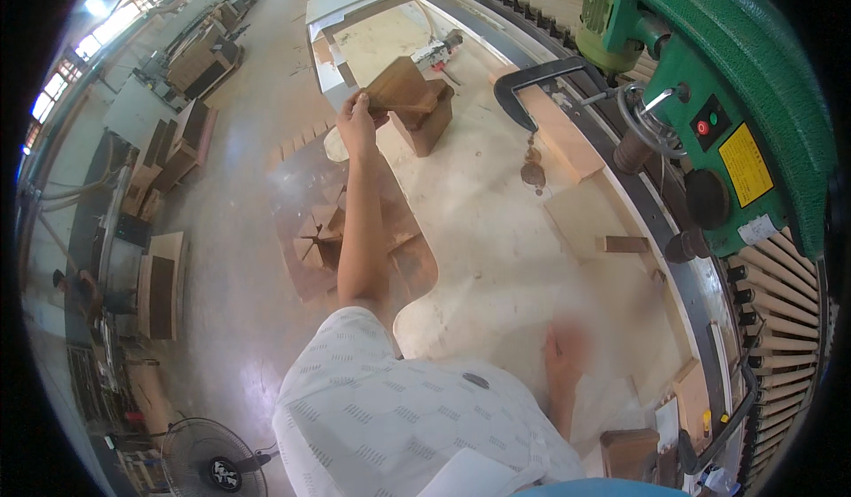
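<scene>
Brown flat wooden piece (395, 86), upper centre, tilts in the left hand (356, 123), gripped by its edge, seemingly for control, beside a brown angular wooden block (434, 128); right hand (566, 348), lower right, too blurred to judge

Windows (115, 24) at upper left glare white. The right hand (567, 346) is blurred. Fisheye distortion bows edges toward black corners.
</scene>
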### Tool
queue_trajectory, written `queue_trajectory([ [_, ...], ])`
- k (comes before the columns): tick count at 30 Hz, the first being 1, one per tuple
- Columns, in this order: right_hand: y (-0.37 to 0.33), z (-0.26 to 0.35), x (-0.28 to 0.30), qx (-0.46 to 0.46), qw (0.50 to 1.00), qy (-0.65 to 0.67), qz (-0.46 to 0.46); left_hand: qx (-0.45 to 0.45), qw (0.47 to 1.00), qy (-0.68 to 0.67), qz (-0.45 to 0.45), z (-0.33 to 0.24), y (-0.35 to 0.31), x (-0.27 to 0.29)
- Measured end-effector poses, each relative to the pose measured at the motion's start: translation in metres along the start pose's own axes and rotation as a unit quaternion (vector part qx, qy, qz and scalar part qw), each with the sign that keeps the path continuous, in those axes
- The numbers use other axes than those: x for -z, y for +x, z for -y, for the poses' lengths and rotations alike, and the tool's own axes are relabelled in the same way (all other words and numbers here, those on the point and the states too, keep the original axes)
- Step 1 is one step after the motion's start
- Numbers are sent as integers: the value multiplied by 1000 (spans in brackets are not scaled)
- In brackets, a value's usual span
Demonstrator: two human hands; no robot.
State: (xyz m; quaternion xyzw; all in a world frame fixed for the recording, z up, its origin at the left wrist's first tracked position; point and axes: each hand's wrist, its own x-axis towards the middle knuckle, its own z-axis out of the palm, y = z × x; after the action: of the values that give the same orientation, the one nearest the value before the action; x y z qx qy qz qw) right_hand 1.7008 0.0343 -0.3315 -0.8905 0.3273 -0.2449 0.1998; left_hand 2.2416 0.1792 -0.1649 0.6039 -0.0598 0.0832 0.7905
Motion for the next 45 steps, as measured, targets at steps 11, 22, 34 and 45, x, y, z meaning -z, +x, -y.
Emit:
queue_trajectory([
  [11, 23, 34, 33, 18, 994, 100, -36, -86, 965, 218, 118, 81, 104, 2],
  [22, 21, 42, 34, 4, 994, 101, -45, 19, 978, 107, 179, 95, 125, -8],
  [34, 34, 64, 93, 19, 983, 116, -139, -28, 998, -10, 53, 132, 193, 53],
  [45, -74, 9, 233, -448, 849, -232, -157, -272, 943, 39, 188, 41, -185, -64],
])
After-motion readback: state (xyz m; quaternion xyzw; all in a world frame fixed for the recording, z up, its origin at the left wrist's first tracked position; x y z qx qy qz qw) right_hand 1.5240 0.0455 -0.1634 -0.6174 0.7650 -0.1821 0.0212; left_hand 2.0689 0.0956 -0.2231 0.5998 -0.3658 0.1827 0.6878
